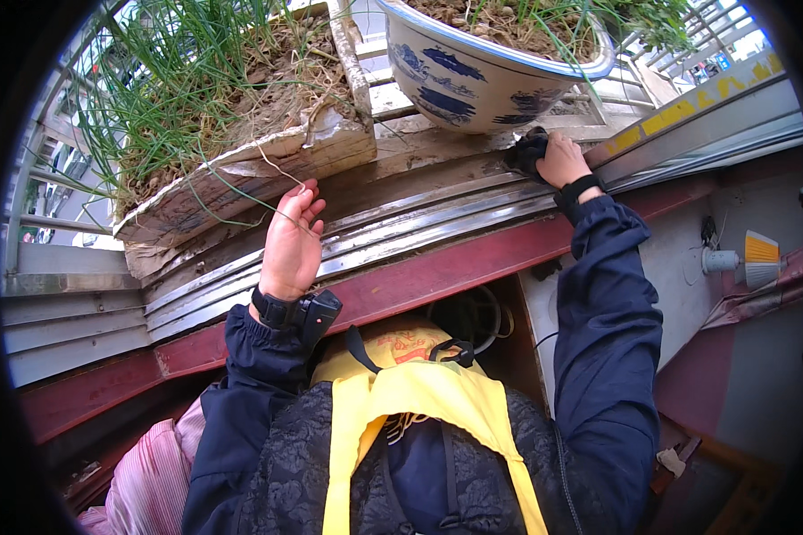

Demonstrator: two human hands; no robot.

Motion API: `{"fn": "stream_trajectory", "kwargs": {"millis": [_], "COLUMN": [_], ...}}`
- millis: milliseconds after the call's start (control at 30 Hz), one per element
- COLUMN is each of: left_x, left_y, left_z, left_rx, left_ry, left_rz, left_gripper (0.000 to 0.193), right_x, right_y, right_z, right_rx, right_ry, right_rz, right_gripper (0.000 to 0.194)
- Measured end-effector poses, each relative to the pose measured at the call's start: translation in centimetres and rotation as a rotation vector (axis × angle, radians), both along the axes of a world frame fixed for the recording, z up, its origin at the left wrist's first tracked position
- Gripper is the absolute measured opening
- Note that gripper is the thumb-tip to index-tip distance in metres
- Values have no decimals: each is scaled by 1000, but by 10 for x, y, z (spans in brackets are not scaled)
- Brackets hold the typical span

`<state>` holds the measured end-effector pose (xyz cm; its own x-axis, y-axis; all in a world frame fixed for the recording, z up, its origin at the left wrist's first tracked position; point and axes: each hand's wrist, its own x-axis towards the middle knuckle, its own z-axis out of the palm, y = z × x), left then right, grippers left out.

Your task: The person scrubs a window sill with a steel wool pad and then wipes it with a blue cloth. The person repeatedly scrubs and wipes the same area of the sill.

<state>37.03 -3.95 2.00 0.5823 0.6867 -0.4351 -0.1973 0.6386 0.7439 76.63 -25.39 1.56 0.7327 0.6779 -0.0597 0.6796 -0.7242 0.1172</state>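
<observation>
My left hand [294, 237], palm up, is beside the front edge of a worn, soil-filled planter box [241, 180]. Its thumb and forefinger pinch the end of a thin pale stem [274, 164] that trails from the box. Long green onion-like leaves [174, 87] grow in the soil. My right hand [562, 159] grips a bunched black cloth [528, 152] on the dirty ledge, just below a blue-and-white ceramic pot [472, 87] with soil and green shoots.
Metal window tracks [401, 234] and a dark red sill [441, 274] run between me and the planters. Metal bars [60, 221] enclose the ledge's outer side. An aluminium window frame [696, 120] stands at right. Below the sill are a round container [485, 321] and striped pink cloth [150, 468].
</observation>
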Motion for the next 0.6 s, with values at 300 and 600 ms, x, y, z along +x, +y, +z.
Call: {"fn": "stream_trajectory", "kwargs": {"millis": [300,600], "left_x": [-21,-20], "left_y": [2,5], "left_z": [-11,-15], "left_rx": [-6,-12], "left_ry": [-11,-58], "left_rz": [11,-12], "left_gripper": [33,33], "right_x": [-14,-100], "right_y": [24,71], "right_z": [-24,-23], "right_rx": [65,185], "right_ry": [103,194], "right_rz": [-11,139], "right_gripper": [47,39]}}
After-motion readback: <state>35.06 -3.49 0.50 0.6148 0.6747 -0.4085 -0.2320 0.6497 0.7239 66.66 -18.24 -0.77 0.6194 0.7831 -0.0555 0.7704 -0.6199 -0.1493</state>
